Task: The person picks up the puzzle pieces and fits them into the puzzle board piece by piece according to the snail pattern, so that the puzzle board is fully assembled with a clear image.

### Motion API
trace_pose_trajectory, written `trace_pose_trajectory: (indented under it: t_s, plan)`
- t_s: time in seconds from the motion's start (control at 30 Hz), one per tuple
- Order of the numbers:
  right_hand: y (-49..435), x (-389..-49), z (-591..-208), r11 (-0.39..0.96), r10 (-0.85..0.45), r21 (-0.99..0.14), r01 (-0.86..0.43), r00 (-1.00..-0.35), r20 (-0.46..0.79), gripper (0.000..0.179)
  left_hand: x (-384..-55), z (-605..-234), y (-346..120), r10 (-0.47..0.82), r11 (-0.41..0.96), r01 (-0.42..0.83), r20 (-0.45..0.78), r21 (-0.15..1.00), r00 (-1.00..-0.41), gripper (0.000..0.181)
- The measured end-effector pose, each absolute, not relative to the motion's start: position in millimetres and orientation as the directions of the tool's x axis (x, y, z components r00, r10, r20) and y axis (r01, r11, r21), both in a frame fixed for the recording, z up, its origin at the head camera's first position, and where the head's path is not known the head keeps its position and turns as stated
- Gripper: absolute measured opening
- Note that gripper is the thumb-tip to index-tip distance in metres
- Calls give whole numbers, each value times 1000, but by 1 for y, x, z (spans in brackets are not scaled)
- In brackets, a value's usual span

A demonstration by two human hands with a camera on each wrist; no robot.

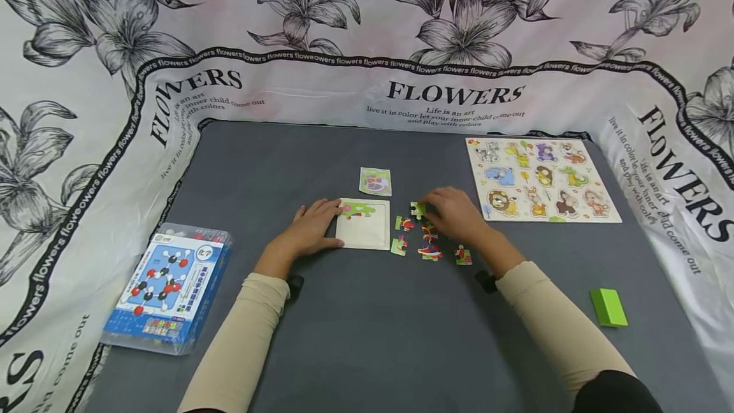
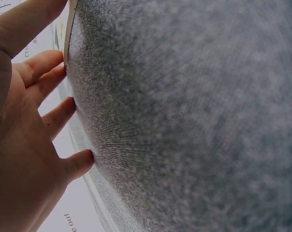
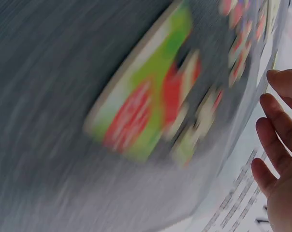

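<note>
My left hand (image 1: 310, 228) lies at the left side of a square puzzle tray (image 1: 367, 238), fingers spread and fairly straight. Its fingertips touch the tray near the top-left corner, and the thumb is at the lower left. A green puzzle section (image 1: 358, 209) lies along the tray's upper edge. Right of the tray, my right hand (image 1: 455, 214) pinches a green puzzle piece (image 1: 417, 211) at its fingertips. Several loose pieces lie below and beside it, among them a red-and-green piece (image 1: 463, 255), blurred in the right wrist view, and another piece (image 1: 398, 246).
A small picture card (image 1: 375, 181) lies behind the tray. An animal puzzle board (image 1: 541, 180) sits at the back right, a green block (image 1: 609, 308) at the right. On the left stands a plastic box (image 1: 166, 292) with a molecule picture. Flower-printed cloth (image 1: 321, 97) surrounds the grey tabletop (image 1: 373, 336).
</note>
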State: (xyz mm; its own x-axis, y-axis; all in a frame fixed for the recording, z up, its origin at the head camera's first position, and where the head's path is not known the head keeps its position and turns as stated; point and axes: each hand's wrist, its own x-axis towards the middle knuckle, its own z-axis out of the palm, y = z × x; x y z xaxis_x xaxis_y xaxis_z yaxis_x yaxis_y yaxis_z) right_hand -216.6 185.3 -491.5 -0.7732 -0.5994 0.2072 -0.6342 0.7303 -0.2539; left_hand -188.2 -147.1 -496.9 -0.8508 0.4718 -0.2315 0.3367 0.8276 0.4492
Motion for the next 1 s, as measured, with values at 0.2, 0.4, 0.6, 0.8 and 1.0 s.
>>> trace_pose_trajectory:
  t_s: [0.2, 0.4, 0.6, 0.8, 1.0]
  plan:
    - [154, -215, -493, 701, -638, -252, -667, -745, 194, 24, -191, -501, -144, 465, 832, 333, -232, 443, -854, 73]
    - [131, -216, -500, 695, -654, -222, -684, -729, 200, 23, -189, -500, -142, 463, 837, 325, -253, 440, -849, 73]
    - [121, -216, -502, 735, -634, -186, -653, -758, 156, 23, -189, -500, -141, 465, 837, 327, -256, 439, -848, 73]
    - [117, -216, -501, 742, -630, -185, -645, -764, 138, 22, -189, -499, -142, 462, 837, 324, -254, 440, -850, 73]
    - [111, -217, -500, 739, -632, -189, -647, -762, 142, 22, -190, -498, -145, 453, 844, 322, -250, 429, -856, 72]
